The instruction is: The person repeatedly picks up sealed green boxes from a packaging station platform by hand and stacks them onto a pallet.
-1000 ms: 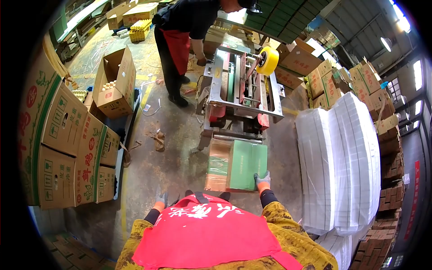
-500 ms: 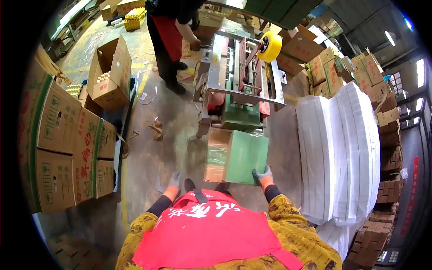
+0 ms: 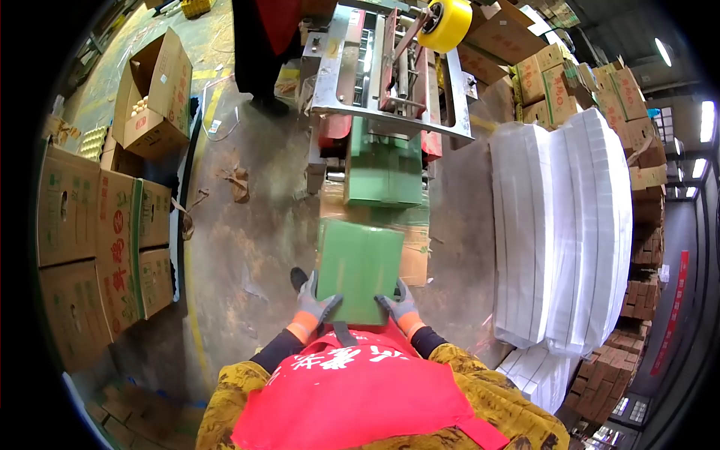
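A green-topped carton (image 3: 359,270) is close in front of my apron, held between my two hands. My left hand (image 3: 317,302), in a grey and orange glove, presses its near left corner. At the near right corner, my right hand (image 3: 401,305) grips in a matching glove. Brown cardboard (image 3: 415,256) shows behind and to the right of this carton; how the two join is unclear. Farther out, a second green carton (image 3: 385,169) sticks out of the carton-taping machine (image 3: 390,124), which carries a yellow tape roll (image 3: 448,24).
Stacked brown cartons (image 3: 116,247) stand at left, near an open carton (image 3: 155,112) with eggs inside. White wrapped sheets (image 3: 559,232) rise at right. A person (image 3: 262,52) stands left of the machine. Torn brown scraps (image 3: 236,184) lie on the floor.
My left hand has come from beside the carton onto its left side. My right hand has moved left. The held carton is nearer me, and the second green carton reaches farther out of the machine.
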The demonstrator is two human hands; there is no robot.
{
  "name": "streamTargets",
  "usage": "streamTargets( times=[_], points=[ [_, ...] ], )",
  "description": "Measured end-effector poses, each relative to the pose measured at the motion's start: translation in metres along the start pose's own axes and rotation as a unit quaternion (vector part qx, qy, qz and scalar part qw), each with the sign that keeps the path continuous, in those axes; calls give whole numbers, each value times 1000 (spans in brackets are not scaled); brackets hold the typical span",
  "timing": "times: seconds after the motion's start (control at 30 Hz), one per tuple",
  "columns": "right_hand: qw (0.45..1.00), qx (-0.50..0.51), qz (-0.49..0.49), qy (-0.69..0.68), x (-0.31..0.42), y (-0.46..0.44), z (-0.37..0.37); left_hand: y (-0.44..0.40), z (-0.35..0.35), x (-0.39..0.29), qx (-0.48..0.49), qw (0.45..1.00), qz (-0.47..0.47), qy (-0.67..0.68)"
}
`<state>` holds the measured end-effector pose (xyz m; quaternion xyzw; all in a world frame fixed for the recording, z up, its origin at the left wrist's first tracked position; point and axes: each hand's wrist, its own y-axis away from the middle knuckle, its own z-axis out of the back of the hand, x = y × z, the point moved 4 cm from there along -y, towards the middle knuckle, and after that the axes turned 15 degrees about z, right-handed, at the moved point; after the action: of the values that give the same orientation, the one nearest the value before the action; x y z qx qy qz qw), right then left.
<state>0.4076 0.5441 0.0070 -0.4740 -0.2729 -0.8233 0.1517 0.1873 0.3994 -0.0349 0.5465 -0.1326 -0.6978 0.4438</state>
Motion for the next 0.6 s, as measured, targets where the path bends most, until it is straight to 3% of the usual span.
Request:
streamTargets(
  times=[0.07,0.17,0.2,0.23,0.3,0.37,0.43,0.57,0.6],
  points=[
    [999,15,-36,-16,26,-11,16,12,13,-31,-77,996,-36,-19],
    [998,42,-31,23,20,-41,56,-5,-5,-58,-15,995,-50,88],
    [999,35,-32,-8,16,-57,73,-1,-14,-61,2,993,7,121],
    [998,31,-33,-38,10,-78,89,-4,-29,-45,-77,986,6,145],
    [995,-51,70,-45,4,-138,122,-9,-69,5,-234,954,17,185],
    [996,-47,74,-32,-1,-211,131,52,-67,-61,-197,840,103,495],
    [965,15,252,-73,57,-264,111,69,-107,-75,-139,758,113,627],
    [972,-13,223,66,55,-324,73,50,-198,-67,-41,675,79,733],
    [978,1,194,81,62,-319,73,36,-211,-48,-77,692,103,710]
  ],
)
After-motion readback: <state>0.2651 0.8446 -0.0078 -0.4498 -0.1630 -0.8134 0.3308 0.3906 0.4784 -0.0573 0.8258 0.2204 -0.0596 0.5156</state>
